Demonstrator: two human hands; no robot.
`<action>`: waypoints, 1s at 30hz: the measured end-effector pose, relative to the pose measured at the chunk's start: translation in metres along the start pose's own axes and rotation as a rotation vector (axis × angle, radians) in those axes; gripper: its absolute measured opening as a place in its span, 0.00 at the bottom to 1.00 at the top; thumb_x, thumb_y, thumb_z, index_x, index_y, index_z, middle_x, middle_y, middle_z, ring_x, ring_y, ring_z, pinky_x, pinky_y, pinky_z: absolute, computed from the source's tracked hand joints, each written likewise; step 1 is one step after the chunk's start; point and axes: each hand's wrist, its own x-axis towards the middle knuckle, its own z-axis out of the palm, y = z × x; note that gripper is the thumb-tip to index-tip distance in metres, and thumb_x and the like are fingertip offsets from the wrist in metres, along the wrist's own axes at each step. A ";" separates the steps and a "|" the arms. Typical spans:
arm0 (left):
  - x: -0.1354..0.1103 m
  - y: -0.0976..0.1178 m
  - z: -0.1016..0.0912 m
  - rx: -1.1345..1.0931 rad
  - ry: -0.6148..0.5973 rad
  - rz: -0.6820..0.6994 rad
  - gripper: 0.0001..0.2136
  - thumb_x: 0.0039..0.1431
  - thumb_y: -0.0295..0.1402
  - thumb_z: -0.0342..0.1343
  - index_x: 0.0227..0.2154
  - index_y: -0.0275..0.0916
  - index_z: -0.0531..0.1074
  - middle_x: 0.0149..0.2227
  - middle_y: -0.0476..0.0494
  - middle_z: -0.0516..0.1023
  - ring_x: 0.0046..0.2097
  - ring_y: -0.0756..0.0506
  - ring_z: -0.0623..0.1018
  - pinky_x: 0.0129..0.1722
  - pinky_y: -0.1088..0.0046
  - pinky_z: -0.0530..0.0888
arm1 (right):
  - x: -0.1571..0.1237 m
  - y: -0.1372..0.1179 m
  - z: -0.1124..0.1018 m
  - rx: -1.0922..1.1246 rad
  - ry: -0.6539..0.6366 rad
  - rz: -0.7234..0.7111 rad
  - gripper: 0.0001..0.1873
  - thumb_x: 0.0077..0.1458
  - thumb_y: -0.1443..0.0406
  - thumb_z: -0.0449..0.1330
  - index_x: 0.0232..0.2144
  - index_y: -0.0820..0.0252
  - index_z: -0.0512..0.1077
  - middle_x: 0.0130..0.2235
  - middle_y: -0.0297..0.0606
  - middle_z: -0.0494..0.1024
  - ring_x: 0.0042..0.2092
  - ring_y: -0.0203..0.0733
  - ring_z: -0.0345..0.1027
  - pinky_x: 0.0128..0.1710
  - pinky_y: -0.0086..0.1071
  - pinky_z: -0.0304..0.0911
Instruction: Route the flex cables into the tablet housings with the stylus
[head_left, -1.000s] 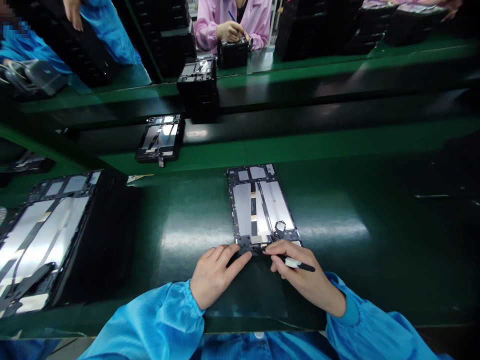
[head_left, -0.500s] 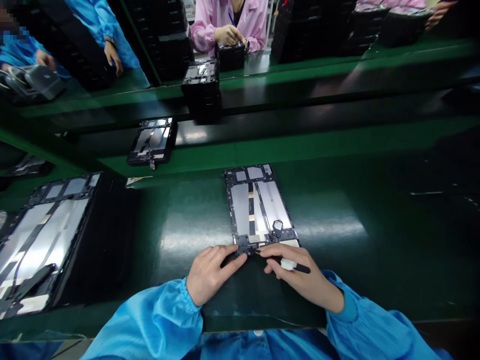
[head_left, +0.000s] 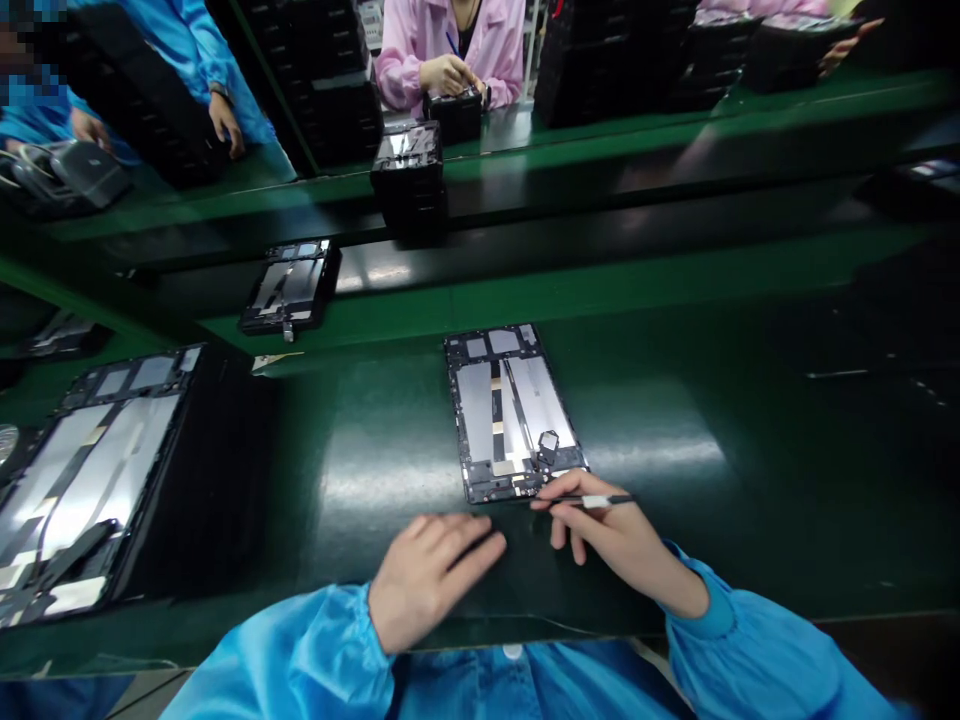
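An opened tablet, its silver inner plates and dark flex cables showing, lies flat on the green bench. A small black-framed part sits on its lower right area. My right hand holds slim black tweezers with a white band, between thumb and fingers. It is at the tablet's lower right edge, and the tip is hard to make out. Just below the lower left edge, apart from the tablet, my left hand is over the bench with fingers stretched out, holding nothing.
A tall stack of opened tablets stands at the left. Farther back are a smaller stack and another pile. A person in pink works across the bench, and a person in blue is at the back left.
My left hand has come off the tablet's lower edge and moved down towards me. My right hand has shifted slightly right, with the tweezers turned flatter.
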 end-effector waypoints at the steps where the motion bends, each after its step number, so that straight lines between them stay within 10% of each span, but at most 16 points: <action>1: -0.001 0.007 0.001 -0.026 -0.027 0.037 0.15 0.69 0.26 0.46 0.54 0.39 0.70 0.52 0.40 0.74 0.52 0.44 0.72 0.44 0.68 0.72 | -0.003 0.002 -0.002 0.004 0.012 0.006 0.18 0.62 0.51 0.57 0.37 0.61 0.70 0.24 0.33 0.76 0.17 0.32 0.65 0.18 0.26 0.63; 16: 0.007 0.023 0.012 -0.014 -0.146 0.106 0.14 0.69 0.27 0.47 0.53 0.42 0.70 0.53 0.43 0.74 0.50 0.42 0.72 0.43 0.66 0.69 | -0.006 -0.007 -0.008 -0.551 -0.134 -0.132 0.07 0.60 0.63 0.60 0.30 0.57 0.70 0.27 0.32 0.75 0.27 0.40 0.69 0.26 0.31 0.60; 30: 0.004 0.024 0.015 -0.043 -0.115 0.082 0.15 0.66 0.25 0.50 0.53 0.45 0.70 0.53 0.43 0.73 0.50 0.42 0.71 0.44 0.66 0.69 | 0.001 -0.006 -0.015 -0.246 -0.113 -0.043 0.15 0.63 0.55 0.58 0.29 0.58 0.69 0.26 0.33 0.74 0.27 0.39 0.71 0.27 0.31 0.66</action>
